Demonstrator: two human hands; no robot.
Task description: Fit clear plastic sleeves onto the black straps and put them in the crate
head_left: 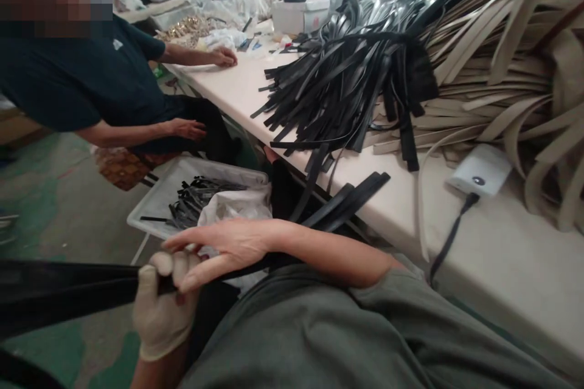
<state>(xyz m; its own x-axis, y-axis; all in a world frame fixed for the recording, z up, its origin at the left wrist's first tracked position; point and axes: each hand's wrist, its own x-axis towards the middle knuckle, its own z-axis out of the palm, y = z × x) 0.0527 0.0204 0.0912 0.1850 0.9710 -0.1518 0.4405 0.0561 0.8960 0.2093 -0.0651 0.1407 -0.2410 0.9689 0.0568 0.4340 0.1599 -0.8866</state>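
My left hand (pixel 166 304), in a pale glove, is closed around a bundle of long black strips (pixel 68 292) that runs off the left edge. My bare right hand (pixel 232 246) lies over the gloved fingertips, thumb and fingers stretched out and apart. Its lower fingers are partly hidden. Black material continues under my right wrist toward my lap. Beyond my hands, a white tray (pixel 150 206) holds short black strips (pixel 196 194) and a whitish cloth or bag (pixel 232 209).
On the long white table (pixel 383 206) lie a heap of black straps (pixel 337 85), a pile of beige straps (pixel 515 73) and a white device (pixel 481 170) with a dark cable. Another person (pixel 114 79) sits at left, one hand on the table. A white box (pixel 301 15) stands farther back.
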